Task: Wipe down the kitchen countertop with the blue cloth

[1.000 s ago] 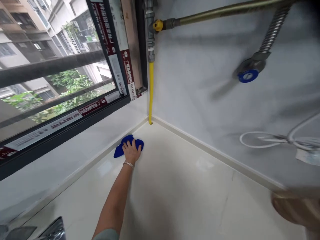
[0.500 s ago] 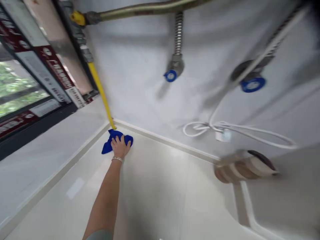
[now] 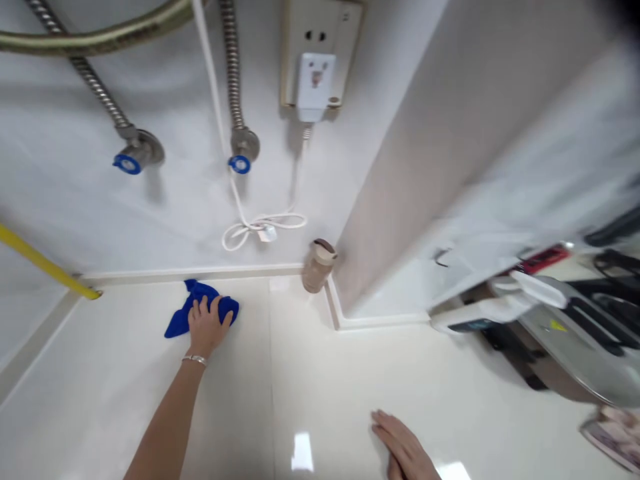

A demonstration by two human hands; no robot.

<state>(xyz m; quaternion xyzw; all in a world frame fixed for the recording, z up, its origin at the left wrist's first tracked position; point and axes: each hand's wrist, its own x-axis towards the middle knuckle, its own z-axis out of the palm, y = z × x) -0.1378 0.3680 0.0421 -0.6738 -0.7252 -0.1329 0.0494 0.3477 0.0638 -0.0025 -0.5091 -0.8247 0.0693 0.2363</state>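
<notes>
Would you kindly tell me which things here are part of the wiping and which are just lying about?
In use: blue cloth under the left hand; countertop, where the right hand rests flat.

Lying about: beige cup, coiled white cord, wall plug, yellow pipe.

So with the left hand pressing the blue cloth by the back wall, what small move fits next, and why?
Probably slide the blue cloth rightward along the wall edge toward the beige cup. The left hand lies flat on it, that stretch of countertop lies just beside it, and the right hand rests flat, apart.
</notes>
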